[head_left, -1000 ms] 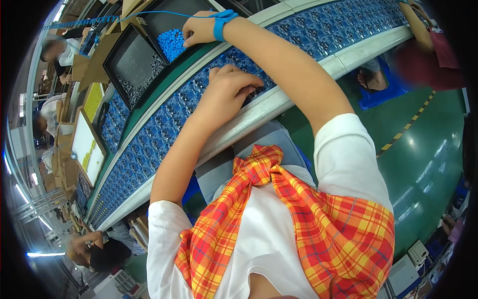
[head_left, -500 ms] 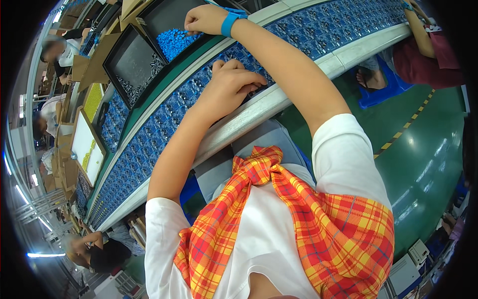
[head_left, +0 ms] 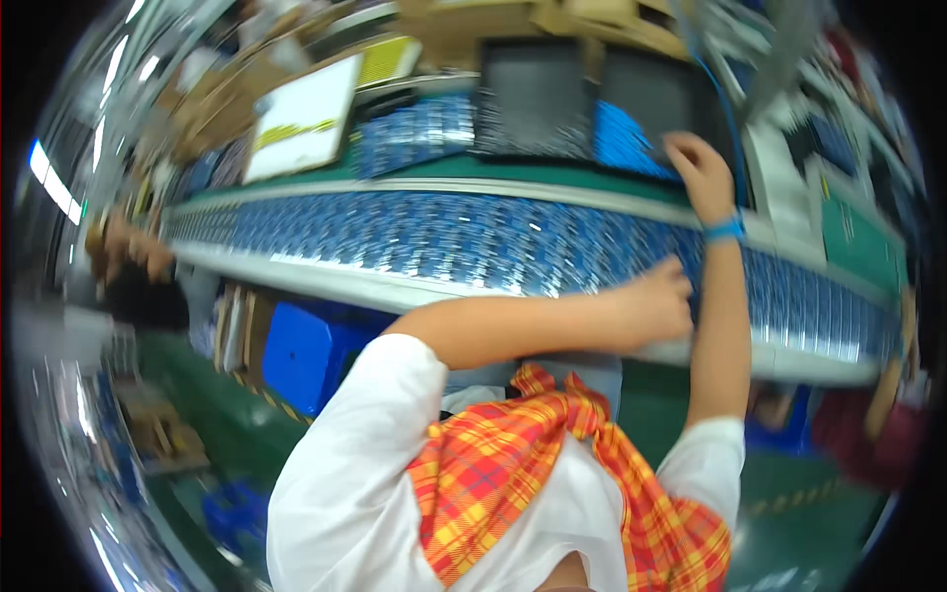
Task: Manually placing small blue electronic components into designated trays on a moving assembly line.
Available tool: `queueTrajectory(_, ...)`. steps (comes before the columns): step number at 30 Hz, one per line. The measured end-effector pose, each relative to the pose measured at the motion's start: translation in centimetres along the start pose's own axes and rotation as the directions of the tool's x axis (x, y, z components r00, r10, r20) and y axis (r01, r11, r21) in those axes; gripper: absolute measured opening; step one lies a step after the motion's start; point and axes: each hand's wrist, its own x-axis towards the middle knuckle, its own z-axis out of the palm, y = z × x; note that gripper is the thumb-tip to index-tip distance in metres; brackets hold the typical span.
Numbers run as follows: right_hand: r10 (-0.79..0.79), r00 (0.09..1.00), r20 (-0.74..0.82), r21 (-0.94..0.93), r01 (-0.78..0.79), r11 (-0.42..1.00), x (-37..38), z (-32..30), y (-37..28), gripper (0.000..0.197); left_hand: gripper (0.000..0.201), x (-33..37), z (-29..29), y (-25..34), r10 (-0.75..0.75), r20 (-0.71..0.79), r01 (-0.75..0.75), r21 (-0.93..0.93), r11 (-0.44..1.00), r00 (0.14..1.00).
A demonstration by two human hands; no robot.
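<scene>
My right hand (head_left: 702,178), with a blue band (head_left: 725,229) round the wrist, is at the edge of a black tray (head_left: 651,79). Its fingers are curled together beside a heap of small blue parts (head_left: 623,138) in that tray; whatever they hold is hidden. Lower down, my left hand (head_left: 646,308) hovers over the near edge of a long line full of blue circuit boards (head_left: 424,232). Motion smears its fingers, so their grip is unclear. A second black tray (head_left: 533,84), holding small silvery parts, stands left of the blue heap.
More blue boards (head_left: 419,133), a white panel with yellow pieces (head_left: 308,109) and a yellow sheet (head_left: 388,61) lie behind the line. Cardboard boxes (head_left: 464,30) stand farther back. A blue stool (head_left: 296,350) is below left. Other people sit at left (head_left: 143,286) and right (head_left: 853,434).
My view has swung, so the line now runs nearly level across it. The left arm has turned to point rightward. My right hand stays by the blue parts, now at their right side.
</scene>
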Motion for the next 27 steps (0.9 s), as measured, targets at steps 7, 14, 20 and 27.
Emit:
queueTrajectory(7, 0.064, 0.993, -0.099, 0.159, -0.048, 0.986, -1.8, 0.2, -1.6, 0.015, 0.009, -2.4, 1.6, 0.2, -0.185, -0.221, 0.14, -0.205, 0.969, 0.958)
queueTrajectory(14, -0.039, 0.997, -0.073, 0.147, 0.049, 0.988, -2.6, -0.1, -2.2, 0.014, 0.016, -1.8, 1.6, 0.1, -0.233, -0.196, 0.141, -0.395, 0.908, 0.952)
queueTrajectory(20, -0.113, 0.993, -0.027, 0.017, 0.113, 0.993, -3.4, 1.1, -4.3, 0.012, 0.015, -1.5, 1.5, -1.1, -0.309, -0.264, 0.174, -0.433, 0.885, 0.913)
queueTrajectory(27, -0.049, 0.998, 0.043, -0.067, 0.052, 0.996, -3.7, 2.4, -5.0, 0.014, 0.013, -2.0, 1.4, -1.3, -0.375, -0.268, 0.228, -0.453, 0.862, 0.887)
